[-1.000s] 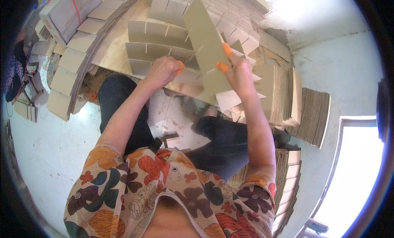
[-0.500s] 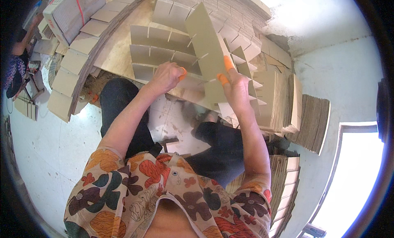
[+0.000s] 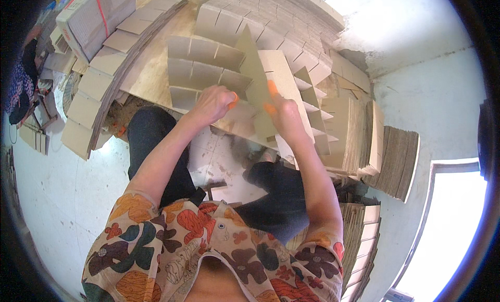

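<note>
My right hand [image 3: 285, 116], with orange covers on its fingers, is closed on a slotted cardboard strip [image 3: 253, 75]. That strip stands on edge across several parallel slotted strips [image 3: 205, 50], at their right ends. My left hand [image 3: 212, 104] is closed at the nearest of these parallel strips [image 3: 183, 97], with an orange cover showing on a finger. Its fingertips are partly hidden, but it appears to pinch that strip's upper edge. Just right of my right hand lies a pale cardboard piece [image 3: 285, 75], beside a partly seen grid of crossed strips [image 3: 311, 96].
Stacked slotted cardboard [image 3: 271, 23] lines the far side of the wooden work surface [image 3: 148, 67]. More stacks stand at the left [image 3: 107, 67] and right [image 3: 338, 130]. A box with red strapping [image 3: 96, 23] sits far left. A bright doorway [image 3: 442, 224] is at the right.
My right hand has moved left and slightly down, bringing the upright strip lower among the parallel strips. The pale piece behind it now shows more. My left hand has barely moved.
</note>
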